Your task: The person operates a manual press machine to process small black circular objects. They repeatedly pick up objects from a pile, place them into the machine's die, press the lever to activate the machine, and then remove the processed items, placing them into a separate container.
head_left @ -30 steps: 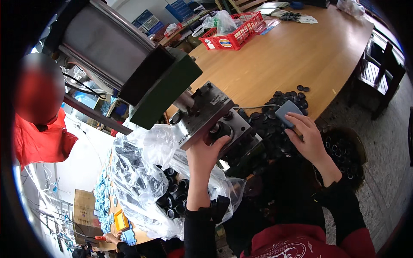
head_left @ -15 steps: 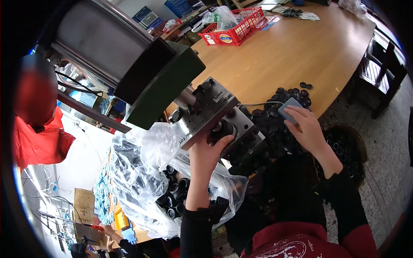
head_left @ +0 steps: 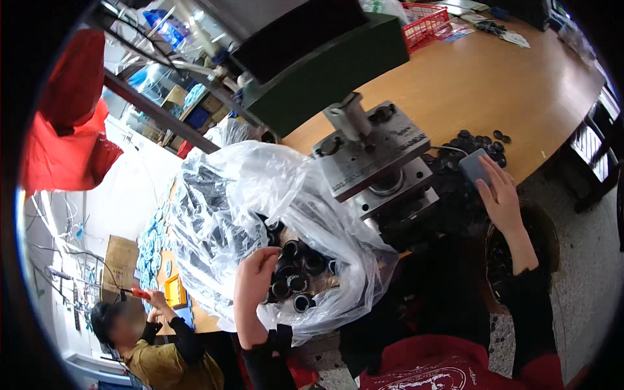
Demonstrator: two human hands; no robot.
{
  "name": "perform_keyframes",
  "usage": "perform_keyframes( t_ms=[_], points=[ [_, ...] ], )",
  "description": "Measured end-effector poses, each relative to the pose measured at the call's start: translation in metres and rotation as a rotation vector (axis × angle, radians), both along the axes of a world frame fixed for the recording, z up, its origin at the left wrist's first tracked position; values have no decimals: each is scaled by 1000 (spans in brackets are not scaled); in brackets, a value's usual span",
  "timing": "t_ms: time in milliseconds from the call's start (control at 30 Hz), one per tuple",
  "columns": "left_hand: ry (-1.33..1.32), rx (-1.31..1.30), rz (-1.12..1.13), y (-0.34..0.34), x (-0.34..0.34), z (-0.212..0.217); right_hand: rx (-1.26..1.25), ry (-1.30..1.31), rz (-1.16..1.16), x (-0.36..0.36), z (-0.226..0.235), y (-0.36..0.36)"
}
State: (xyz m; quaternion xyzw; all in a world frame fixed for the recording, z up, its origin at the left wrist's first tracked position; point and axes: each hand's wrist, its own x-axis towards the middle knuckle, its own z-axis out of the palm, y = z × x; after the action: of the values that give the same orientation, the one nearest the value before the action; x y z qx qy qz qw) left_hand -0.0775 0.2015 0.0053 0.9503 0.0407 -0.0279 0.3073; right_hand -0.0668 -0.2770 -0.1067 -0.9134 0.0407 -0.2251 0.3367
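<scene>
In the head view, the left hand [head_left: 255, 286] is reached into the clear plastic bag [head_left: 260, 214] of black ring-shaped parts [head_left: 296, 276] just left of the metal press die [head_left: 377, 162], fingers curled together over a few parts, though a firm grip cannot be told; a single part is best pinched cleanly and lifted clear of the film so nothing snags. The right hand [head_left: 500, 198] is laid flat, fingers spread apart, on a small grey-blue pad [head_left: 473, 166] at the wooden desk [head_left: 494, 84] edge, beside loose black parts [head_left: 478, 140]
</scene>
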Motion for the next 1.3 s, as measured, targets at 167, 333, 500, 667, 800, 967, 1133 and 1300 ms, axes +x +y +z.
perform_keyframes(
  t_ms=[167, 333, 500, 667, 800, 967, 1133, 1300],
  points=[
    [-200, 294, -217, 19, 48, -52, 88, -29, 59, -35, -13, 32],
    [161, 848, -349, -7, 76, -59, 115, -101, 128, -41, 14, 50],
    [66, 867, -365, 24, 74, -82, 82, -175, 202, -26, 47, 72],
    [-131, 5, -139, -5, 21, -2, 80, -279, 301, 2, 78, 97],
    [-105, -849, -25, -24, -25, 24, 51, -298, 276, 40, 92, 136],
    [-47, -1230, -226, -88, -37, 25, -65, -265, 171, 48, 85, 145],
    [-418, -595, -354, -167, 0, 1, 23, -308, 94, -9, 49, 105],
    [-466, -329, -205, -195, 38, -10, 249, 242, -257, -95, -31, -9]
  ],
)
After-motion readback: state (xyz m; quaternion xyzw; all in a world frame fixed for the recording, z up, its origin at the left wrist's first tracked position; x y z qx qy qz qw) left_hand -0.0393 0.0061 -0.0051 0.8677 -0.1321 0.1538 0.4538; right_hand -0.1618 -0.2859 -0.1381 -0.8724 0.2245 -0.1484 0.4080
